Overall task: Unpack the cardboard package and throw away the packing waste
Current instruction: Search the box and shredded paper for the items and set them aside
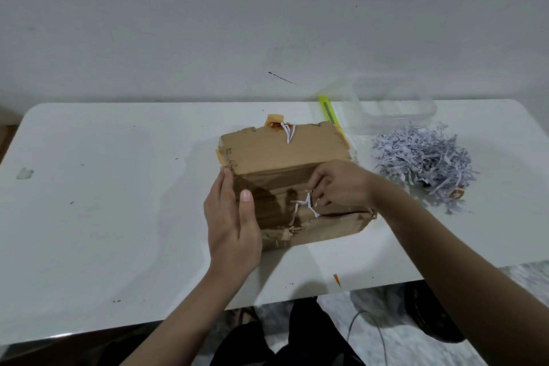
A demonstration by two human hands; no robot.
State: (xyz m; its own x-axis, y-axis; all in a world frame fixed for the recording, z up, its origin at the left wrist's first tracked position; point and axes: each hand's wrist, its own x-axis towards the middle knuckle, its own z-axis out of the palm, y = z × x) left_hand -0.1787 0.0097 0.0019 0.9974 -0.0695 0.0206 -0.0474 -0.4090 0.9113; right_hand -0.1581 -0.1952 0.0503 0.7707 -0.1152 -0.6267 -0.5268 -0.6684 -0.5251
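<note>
White table (118, 187) against plain wall; cardboard box (285, 187) sits mid-table, flap up. Your left hand (233, 217) flat, fingers straight, bracing box side. Your right hand (341, 184) pinches paper strips (306, 206) inside. Gather strays in one pull, add to shred pile (424, 163) at right.

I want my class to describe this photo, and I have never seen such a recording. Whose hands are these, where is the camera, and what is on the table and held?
There is no machine: a person wears one camera on the head, looking down at their own bare hands. On the white table lies an opened brown cardboard box. The left hand steadies its left side with straight fingers. The right hand reaches inside and pinches thin white paper strips. To the right sits a heap of shredded grey-white paper; behind it stand a clear plastic container and a yellow-green utility knife.
</note>
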